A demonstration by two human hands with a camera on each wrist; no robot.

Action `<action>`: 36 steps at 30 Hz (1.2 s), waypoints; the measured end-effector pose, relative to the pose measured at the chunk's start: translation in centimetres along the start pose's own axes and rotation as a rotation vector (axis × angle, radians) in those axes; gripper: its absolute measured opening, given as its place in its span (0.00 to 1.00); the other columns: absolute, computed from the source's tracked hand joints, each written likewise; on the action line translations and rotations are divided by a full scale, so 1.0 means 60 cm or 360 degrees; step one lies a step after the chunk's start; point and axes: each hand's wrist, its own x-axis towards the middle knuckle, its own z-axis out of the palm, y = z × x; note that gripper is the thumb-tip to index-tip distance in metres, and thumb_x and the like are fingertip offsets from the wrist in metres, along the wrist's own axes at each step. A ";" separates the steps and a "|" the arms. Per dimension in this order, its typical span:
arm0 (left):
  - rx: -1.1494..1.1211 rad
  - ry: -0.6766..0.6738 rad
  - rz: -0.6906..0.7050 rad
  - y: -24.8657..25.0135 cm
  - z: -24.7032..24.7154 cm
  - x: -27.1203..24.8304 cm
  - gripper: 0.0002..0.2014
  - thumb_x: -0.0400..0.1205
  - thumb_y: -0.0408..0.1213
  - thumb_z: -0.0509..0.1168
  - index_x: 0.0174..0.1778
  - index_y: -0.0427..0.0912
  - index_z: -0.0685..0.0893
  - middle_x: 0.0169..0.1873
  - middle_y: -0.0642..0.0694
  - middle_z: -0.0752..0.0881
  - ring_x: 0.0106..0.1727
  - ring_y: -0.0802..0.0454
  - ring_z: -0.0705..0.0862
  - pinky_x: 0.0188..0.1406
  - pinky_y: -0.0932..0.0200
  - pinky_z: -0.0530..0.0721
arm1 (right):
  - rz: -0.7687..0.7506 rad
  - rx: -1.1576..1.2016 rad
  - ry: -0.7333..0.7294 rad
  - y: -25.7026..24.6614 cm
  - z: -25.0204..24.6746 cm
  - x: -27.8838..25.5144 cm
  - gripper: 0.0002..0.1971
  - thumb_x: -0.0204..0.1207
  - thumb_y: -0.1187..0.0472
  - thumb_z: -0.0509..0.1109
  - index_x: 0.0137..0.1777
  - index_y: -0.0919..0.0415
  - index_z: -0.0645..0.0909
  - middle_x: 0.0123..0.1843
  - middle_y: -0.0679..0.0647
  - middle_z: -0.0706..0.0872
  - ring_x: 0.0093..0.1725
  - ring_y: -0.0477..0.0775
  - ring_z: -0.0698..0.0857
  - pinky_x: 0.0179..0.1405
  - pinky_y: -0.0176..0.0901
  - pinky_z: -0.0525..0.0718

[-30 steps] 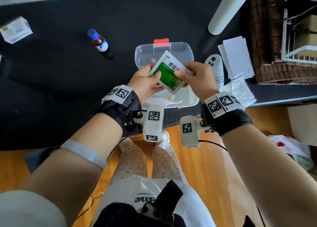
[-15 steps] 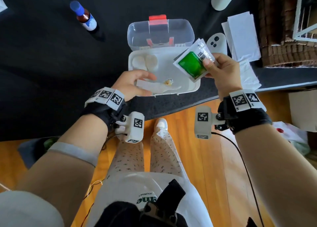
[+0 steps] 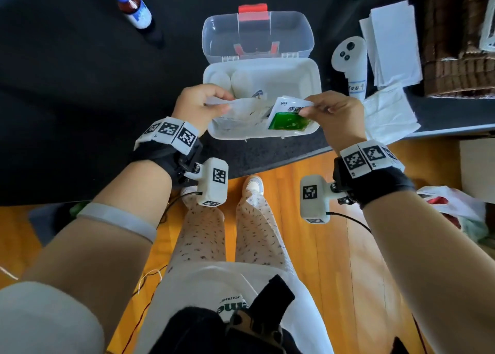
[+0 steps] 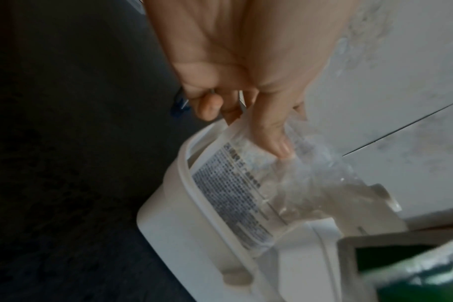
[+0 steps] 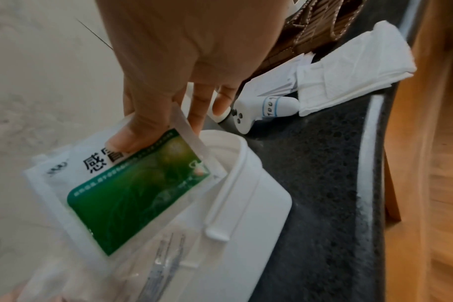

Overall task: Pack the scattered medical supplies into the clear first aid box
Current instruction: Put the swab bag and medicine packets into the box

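The clear first aid box [image 3: 316,86] stands open on the dark mat, its lid [image 3: 257,32] tipped back with a red latch. My right hand [image 3: 308,108] pinches a green and white medicine sachet [image 3: 288,119] [image 5: 132,190] by its top edge, its lower end inside the box's front right corner. My left hand [image 3: 222,103] pinches a clear plastic packet [image 3: 241,112] [image 4: 248,183] with printed text and holds it up at the box's front left. White rolls [image 3: 218,79] lie in the box's back left.
A brown bottle with a blue cap [image 3: 134,5] stands on the mat at the back left. Right of the box lie a white controller [image 3: 351,62], folded white papers [image 3: 393,40] and a tissue [image 3: 388,112]. A wicker basket [image 3: 455,37] sits far right. Wooden floor is below.
My right hand has brought the green sachet down from above the box's right side into its front right corner. My left hand has taken hold of the clear packet and lifted it.
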 end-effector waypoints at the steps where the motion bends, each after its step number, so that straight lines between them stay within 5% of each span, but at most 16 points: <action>1: 0.0009 -0.0016 -0.0008 0.002 -0.001 0.000 0.11 0.77 0.28 0.68 0.55 0.35 0.86 0.48 0.49 0.83 0.53 0.56 0.78 0.45 0.82 0.71 | -0.0023 -0.0002 -0.0002 -0.004 0.001 0.001 0.08 0.59 0.56 0.77 0.38 0.44 0.87 0.30 0.27 0.86 0.36 0.43 0.80 0.47 0.53 0.80; 3: 0.0012 -0.0025 -0.0022 0.005 -0.002 0.000 0.11 0.77 0.29 0.67 0.55 0.35 0.86 0.50 0.47 0.84 0.53 0.55 0.78 0.46 0.80 0.71 | -0.0058 -0.0012 -0.0001 -0.009 -0.002 0.006 0.14 0.58 0.54 0.76 0.45 0.53 0.86 0.31 0.30 0.87 0.36 0.39 0.81 0.45 0.44 0.80; 7: 0.0029 -0.0008 -0.0069 0.009 -0.001 0.003 0.13 0.80 0.29 0.64 0.60 0.36 0.83 0.58 0.42 0.84 0.55 0.56 0.77 0.44 0.80 0.72 | -0.0204 -0.0405 -0.0159 -0.008 -0.002 0.013 0.09 0.66 0.61 0.77 0.47 0.57 0.88 0.39 0.50 0.88 0.35 0.35 0.80 0.41 0.27 0.76; 9: 0.0046 -0.0038 -0.0099 0.013 0.000 0.006 0.14 0.81 0.29 0.62 0.63 0.38 0.82 0.59 0.43 0.82 0.55 0.56 0.76 0.50 0.71 0.73 | -0.0242 -0.0608 -0.0184 0.002 0.000 0.015 0.08 0.68 0.59 0.76 0.46 0.58 0.89 0.45 0.55 0.91 0.40 0.44 0.82 0.53 0.41 0.79; 12: 0.0071 -0.0098 -0.0104 0.017 0.000 0.009 0.15 0.82 0.30 0.60 0.64 0.39 0.81 0.57 0.47 0.81 0.57 0.55 0.76 0.56 0.66 0.70 | -0.0286 -0.0944 -0.0151 0.017 0.009 0.016 0.07 0.70 0.55 0.74 0.47 0.51 0.89 0.49 0.51 0.92 0.52 0.57 0.84 0.65 0.53 0.67; 16: 0.0076 -0.0219 -0.0100 0.016 -0.003 0.010 0.15 0.83 0.32 0.60 0.65 0.39 0.81 0.53 0.50 0.80 0.56 0.57 0.76 0.42 0.83 0.72 | -0.0259 -0.1366 -0.0347 0.014 0.017 0.014 0.07 0.74 0.49 0.69 0.48 0.45 0.88 0.50 0.48 0.90 0.61 0.53 0.77 0.67 0.57 0.57; 20: -0.0117 -0.0299 -0.0195 0.019 -0.005 0.002 0.13 0.83 0.39 0.61 0.57 0.37 0.85 0.51 0.46 0.85 0.54 0.57 0.80 0.46 0.82 0.75 | -0.0058 -0.1562 -0.0687 0.009 0.018 0.011 0.16 0.79 0.42 0.55 0.46 0.40 0.85 0.53 0.50 0.84 0.68 0.52 0.71 0.73 0.64 0.49; 23: -0.0108 -0.0433 -0.0243 0.026 -0.004 -0.004 0.15 0.82 0.44 0.61 0.52 0.38 0.88 0.53 0.44 0.88 0.59 0.53 0.82 0.61 0.68 0.74 | -0.0104 -0.1567 -0.0695 0.008 0.013 0.005 0.17 0.79 0.42 0.56 0.51 0.45 0.84 0.59 0.48 0.84 0.70 0.51 0.71 0.74 0.62 0.50; 26: 0.0066 -0.0599 -0.0267 0.033 -0.004 -0.006 0.14 0.81 0.46 0.63 0.50 0.42 0.88 0.51 0.50 0.88 0.58 0.56 0.82 0.65 0.61 0.73 | -0.0137 -0.1431 -0.0630 0.003 0.004 0.002 0.16 0.76 0.45 0.64 0.59 0.49 0.82 0.65 0.47 0.83 0.70 0.50 0.73 0.73 0.55 0.54; 31: 0.0015 -0.0487 -0.0276 0.043 -0.013 -0.006 0.15 0.82 0.42 0.61 0.56 0.38 0.87 0.57 0.44 0.88 0.59 0.51 0.83 0.69 0.56 0.74 | -0.0024 -0.1059 -0.0543 -0.027 -0.018 0.000 0.18 0.67 0.57 0.77 0.58 0.52 0.83 0.62 0.51 0.86 0.64 0.52 0.80 0.72 0.51 0.71; 34: -0.0128 -0.0379 -0.0286 0.051 -0.029 -0.011 0.13 0.83 0.40 0.60 0.54 0.37 0.86 0.51 0.45 0.87 0.53 0.51 0.82 0.65 0.59 0.75 | 0.0026 -0.0916 -0.0542 -0.060 -0.022 0.006 0.20 0.64 0.56 0.79 0.57 0.54 0.83 0.58 0.51 0.87 0.55 0.48 0.82 0.57 0.39 0.76; 36: -0.0229 -0.0292 -0.0283 0.058 -0.043 -0.014 0.12 0.83 0.38 0.59 0.54 0.38 0.85 0.48 0.46 0.86 0.49 0.54 0.83 0.54 0.72 0.78 | 0.0015 -0.0817 -0.0548 -0.087 -0.013 0.014 0.19 0.64 0.56 0.79 0.56 0.55 0.84 0.56 0.53 0.88 0.51 0.49 0.83 0.52 0.37 0.76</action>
